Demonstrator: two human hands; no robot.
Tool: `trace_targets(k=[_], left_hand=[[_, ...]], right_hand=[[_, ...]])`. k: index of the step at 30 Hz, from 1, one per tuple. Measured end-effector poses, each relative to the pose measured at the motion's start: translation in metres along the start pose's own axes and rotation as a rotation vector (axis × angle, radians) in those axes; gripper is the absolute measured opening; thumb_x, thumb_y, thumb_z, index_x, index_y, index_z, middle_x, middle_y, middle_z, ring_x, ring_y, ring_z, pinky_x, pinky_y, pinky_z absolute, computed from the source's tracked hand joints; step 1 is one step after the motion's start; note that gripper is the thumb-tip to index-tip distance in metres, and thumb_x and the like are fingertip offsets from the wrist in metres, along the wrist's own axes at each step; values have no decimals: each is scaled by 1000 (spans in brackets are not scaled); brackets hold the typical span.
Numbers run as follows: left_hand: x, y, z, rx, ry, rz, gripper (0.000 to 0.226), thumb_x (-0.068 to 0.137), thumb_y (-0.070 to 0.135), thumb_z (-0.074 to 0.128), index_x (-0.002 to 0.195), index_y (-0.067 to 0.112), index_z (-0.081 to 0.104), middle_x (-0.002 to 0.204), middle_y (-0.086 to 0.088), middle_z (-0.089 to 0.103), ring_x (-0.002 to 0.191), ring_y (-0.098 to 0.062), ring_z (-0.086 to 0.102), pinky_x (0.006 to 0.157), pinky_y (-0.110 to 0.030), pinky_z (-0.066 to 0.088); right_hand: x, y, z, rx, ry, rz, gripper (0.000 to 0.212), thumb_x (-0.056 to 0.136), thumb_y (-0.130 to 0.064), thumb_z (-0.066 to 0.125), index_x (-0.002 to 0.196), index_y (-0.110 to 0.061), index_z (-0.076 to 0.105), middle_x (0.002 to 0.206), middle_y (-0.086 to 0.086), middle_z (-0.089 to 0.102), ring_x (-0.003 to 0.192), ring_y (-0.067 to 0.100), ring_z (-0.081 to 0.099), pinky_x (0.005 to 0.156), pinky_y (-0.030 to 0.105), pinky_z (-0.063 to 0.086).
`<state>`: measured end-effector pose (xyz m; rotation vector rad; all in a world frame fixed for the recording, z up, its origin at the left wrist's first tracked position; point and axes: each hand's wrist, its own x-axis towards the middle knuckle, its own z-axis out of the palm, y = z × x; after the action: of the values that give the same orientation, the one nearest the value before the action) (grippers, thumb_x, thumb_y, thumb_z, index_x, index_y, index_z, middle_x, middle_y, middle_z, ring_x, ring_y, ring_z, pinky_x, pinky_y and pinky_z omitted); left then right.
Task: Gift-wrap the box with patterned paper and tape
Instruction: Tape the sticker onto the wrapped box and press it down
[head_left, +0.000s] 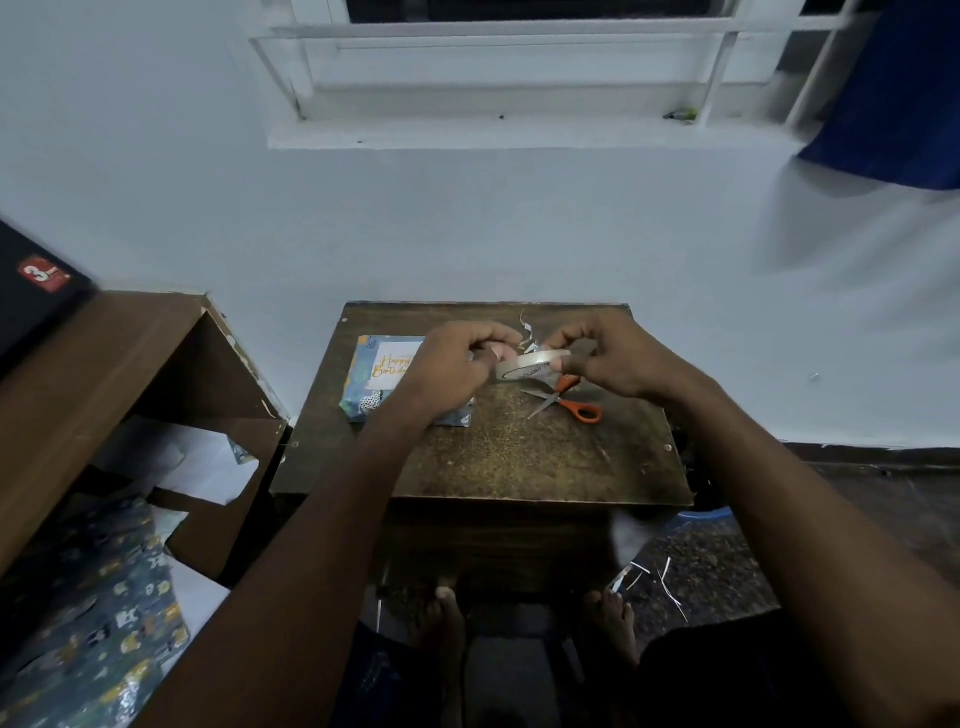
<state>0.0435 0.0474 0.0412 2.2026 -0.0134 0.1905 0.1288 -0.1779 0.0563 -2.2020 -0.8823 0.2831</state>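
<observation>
Holding the tape roll (530, 365) above the table (519, 457), right hand (608, 358) grips it; left hand (457, 358) pinches its edge.

We record the small table (519, 457) as dark wood, its top worn, scratched and dull, with a paler speckled patch near the middle. On it, left of centre, the wrapped box (384, 384) carries printed paper with a slight sheen and a matt white card panel. Right of the box, the scissors (563, 402) show bare metal blades and smooth orange plastic handles. Above the scissors, the tape roll (527, 365) appears glossy and translucent. Left of the table, loose patterned paper (104, 623) looks shiny and creased inside a matt brown cardboard carton (104, 343).
</observation>
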Motion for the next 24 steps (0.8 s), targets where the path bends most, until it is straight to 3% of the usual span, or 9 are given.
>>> trace_targets(k=[4, 8, 11, 16, 20, 24], left_hand=[[0, 8, 3, -49, 47, 67, 23, 101, 13, 67, 119, 21, 79, 102, 14, 78, 98, 7, 70, 82, -4, 47], [-2, 7, 6, 22, 70, 109, 20, 94, 29, 79, 113, 27, 81, 92, 17, 78, 90, -3, 74, 83, -29, 62], [-5, 10, 7, 76, 95, 95, 16, 87, 35, 85, 103, 34, 83, 81, 15, 78, 78, -7, 74, 74, -42, 65], [-2, 13, 4, 83, 124, 83, 6, 84, 28, 89, 87, 31, 84, 74, 19, 76, 69, -2, 72, 69, -40, 64], [1, 15, 2, 313, 110, 102, 7, 89, 33, 83, 83, 30, 80, 67, 21, 68, 61, 3, 61, 64, -25, 50], [5, 18, -4, 497, 68, 202, 19, 93, 39, 76, 78, 30, 68, 76, 14, 71, 73, -12, 66, 75, -36, 53]], right_hand=[[1, 1, -2, 36, 7, 2, 21, 96, -10, 73, 97, -31, 81, 90, -16, 79, 84, 2, 74, 87, 41, 61], [1, -7, 4, 7, -26, -41, 14, 96, -12, 74, 100, -22, 82, 90, -13, 79, 86, 3, 72, 87, 38, 59], [4, -9, 6, -12, -38, -56, 13, 96, -14, 74, 100, -23, 82, 91, -12, 79, 89, 6, 73, 89, 41, 60], [6, -8, 8, -14, -49, -69, 13, 96, -14, 74, 101, -24, 82, 91, -13, 78, 87, 5, 73, 86, 41, 60], [9, -8, 13, -32, -46, -70, 16, 95, -21, 75, 106, -30, 83, 91, -16, 76, 83, 0, 68, 73, 25, 49], [9, -10, 17, -84, -45, -110, 14, 88, -32, 80, 101, -30, 83, 83, -7, 74, 74, 8, 63, 66, 32, 48]])
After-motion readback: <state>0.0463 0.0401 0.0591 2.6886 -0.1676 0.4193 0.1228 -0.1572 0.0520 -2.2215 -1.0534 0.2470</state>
